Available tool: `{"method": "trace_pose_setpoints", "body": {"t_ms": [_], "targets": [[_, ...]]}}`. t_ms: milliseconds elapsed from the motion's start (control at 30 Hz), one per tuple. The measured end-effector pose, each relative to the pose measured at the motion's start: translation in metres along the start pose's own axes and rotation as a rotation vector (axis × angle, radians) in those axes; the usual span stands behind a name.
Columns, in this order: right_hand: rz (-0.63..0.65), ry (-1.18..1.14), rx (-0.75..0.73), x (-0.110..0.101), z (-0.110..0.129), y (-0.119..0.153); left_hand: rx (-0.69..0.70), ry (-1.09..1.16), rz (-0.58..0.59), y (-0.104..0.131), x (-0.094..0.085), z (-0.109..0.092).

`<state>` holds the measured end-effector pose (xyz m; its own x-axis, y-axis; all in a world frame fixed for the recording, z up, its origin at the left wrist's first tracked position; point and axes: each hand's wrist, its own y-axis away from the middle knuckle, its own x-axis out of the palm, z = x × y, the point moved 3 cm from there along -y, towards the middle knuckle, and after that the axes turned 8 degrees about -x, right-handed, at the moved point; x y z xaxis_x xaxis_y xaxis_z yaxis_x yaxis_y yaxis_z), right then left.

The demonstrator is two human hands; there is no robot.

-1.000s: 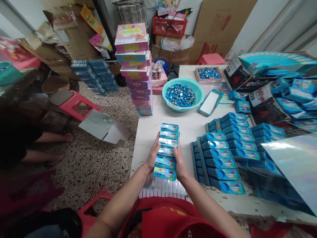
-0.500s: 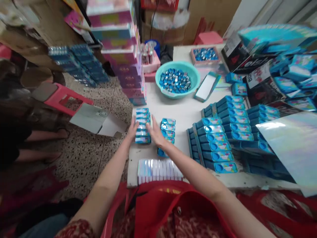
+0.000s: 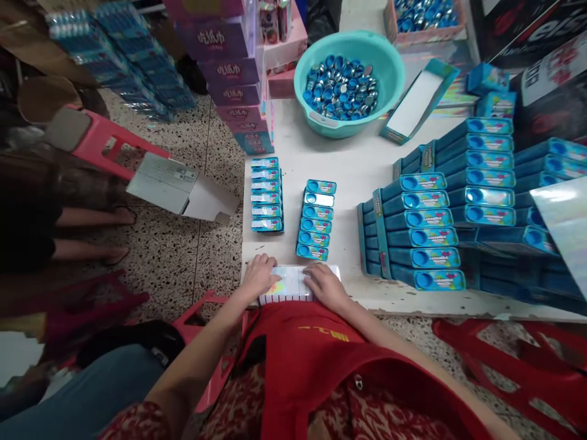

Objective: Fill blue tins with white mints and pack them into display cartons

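A row of shiny, iridescent white pieces (image 3: 290,282) lies at the table's front edge, against the red apron. My left hand (image 3: 260,275) rests on its left end with the fingers curled over it, and my right hand (image 3: 323,282) does the same at the right end. Beyond my hands stand two rows of small blue boxes: the left row (image 3: 266,198) near the table's left edge, and the middle row (image 3: 317,225), whose tops show round blue recesses.
A turquoise basin (image 3: 326,127) of blue and silver caps stands behind, beside an open blue tray (image 3: 415,105). Stacked blue boxes (image 3: 424,235) fill the right. Purple and pink boxes (image 3: 243,95) tower at back left. A red stool (image 3: 103,143) is on the floor.
Both my hands have left the left row of blue boxes and moved down toward me onto the iridescent row. The view has tilted down and closer.
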<state>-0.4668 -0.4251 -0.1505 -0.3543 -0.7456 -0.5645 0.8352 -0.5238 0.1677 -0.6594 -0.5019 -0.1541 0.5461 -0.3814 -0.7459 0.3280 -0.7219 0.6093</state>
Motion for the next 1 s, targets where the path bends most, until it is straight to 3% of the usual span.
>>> {"method": "trace_pose_setpoints", "body": {"t_ms": [133,233,533,833,1000], "targets": [[0.218,0.191,-0.028,0.017,0.019,-0.025,-0.048,0.105,0.152,-0.005,-0.006,0.004],[0.275,0.296,-0.074,0.024,0.034,-0.034,-0.047,0.171,0.173,-0.003,-0.006,0.007],[0.272,0.419,-0.084,0.024,0.05,-0.039,-0.039,0.24,0.04,0.006,-0.008,-0.001],[0.224,0.498,-0.068,0.029,0.033,-0.022,-0.056,0.301,-0.006,0.021,0.021,-0.011],[0.262,0.568,-0.161,0.033,0.029,-0.021,-0.138,0.299,-0.001,0.021,0.027,-0.012]]}}
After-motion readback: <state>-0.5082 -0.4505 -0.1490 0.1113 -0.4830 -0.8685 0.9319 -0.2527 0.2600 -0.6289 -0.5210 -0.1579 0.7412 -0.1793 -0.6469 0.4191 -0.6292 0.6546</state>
